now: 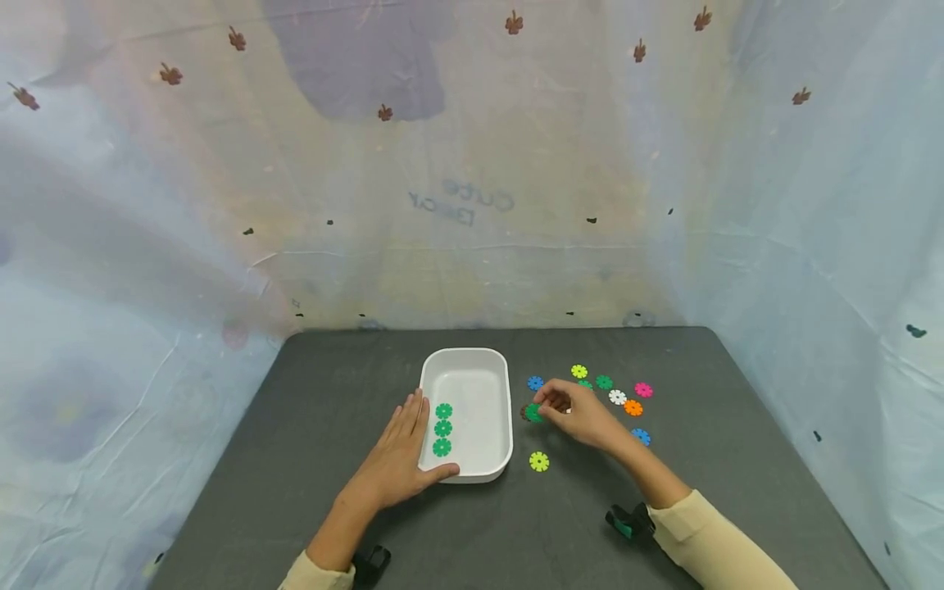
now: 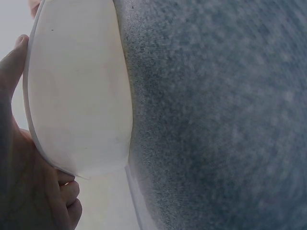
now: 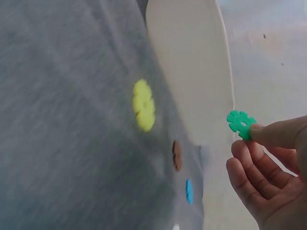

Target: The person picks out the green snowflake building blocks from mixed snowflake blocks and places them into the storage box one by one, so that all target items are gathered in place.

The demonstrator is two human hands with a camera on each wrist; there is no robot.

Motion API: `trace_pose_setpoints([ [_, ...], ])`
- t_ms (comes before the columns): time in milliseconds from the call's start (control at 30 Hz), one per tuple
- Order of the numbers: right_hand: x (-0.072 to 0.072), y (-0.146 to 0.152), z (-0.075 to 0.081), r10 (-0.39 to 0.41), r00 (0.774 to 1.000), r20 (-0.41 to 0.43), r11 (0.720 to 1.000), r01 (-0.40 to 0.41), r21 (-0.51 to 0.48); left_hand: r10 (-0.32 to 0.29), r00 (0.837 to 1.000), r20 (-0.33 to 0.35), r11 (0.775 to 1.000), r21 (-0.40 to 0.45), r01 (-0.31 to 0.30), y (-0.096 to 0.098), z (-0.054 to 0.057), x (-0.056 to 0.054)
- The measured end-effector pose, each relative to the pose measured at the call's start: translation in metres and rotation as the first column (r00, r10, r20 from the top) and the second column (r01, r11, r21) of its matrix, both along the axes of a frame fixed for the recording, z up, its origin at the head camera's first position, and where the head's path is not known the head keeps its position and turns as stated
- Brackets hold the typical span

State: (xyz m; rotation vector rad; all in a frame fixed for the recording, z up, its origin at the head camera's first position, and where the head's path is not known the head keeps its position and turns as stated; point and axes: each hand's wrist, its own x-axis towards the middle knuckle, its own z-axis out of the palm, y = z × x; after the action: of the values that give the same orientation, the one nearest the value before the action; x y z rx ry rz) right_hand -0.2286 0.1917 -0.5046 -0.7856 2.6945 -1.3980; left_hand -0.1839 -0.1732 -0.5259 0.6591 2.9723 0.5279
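Note:
A white tray [image 1: 475,410] holds three green flower-shaped discs [image 1: 442,428], lined up along its left side. My left hand [image 1: 394,459] rests against the tray's near left corner, fingers straight along the left side and thumb on the front rim. Right of the tray, my right hand [image 1: 578,414] pinches another green flower-shaped disc [image 3: 242,124] between thumb and fingertips. Beneath that disc in the head view, a brown disc [image 1: 524,412] is partly hidden. A yellow disc [image 1: 539,461] lies nearer on the table.
Beyond and right of my right hand lie several loose discs, among them a blue disc [image 1: 535,383], a white disc [image 1: 617,397], an orange disc [image 1: 633,407] and a pink disc [image 1: 643,389]. The dark grey table [image 1: 332,369] meets a hanging patterned sheet [image 1: 472,279] at the back.

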Motion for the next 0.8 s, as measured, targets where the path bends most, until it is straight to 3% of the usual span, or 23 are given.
trace_pose_setpoints([
  [233,-0.010,-0.025,0.012,0.012,0.999,0.044,0.999,-0.010,-0.052,0.002,1.000,-0.004,1.000,-0.001,-0.002,-0.001,-0.002,0.000],
  [533,-0.030,-0.063,0.024,0.071,0.997,0.040,0.994,-0.068,-0.084,0.017,1.000,0.001,1.000,-0.007,-0.017,0.000,-0.001,0.000],
  [800,-0.050,-0.093,0.023,0.109,0.993,0.050,0.994,-0.108,-0.032,0.009,1.000,-0.003,1.000,0.002,-0.009,0.000,0.001,0.001],
])
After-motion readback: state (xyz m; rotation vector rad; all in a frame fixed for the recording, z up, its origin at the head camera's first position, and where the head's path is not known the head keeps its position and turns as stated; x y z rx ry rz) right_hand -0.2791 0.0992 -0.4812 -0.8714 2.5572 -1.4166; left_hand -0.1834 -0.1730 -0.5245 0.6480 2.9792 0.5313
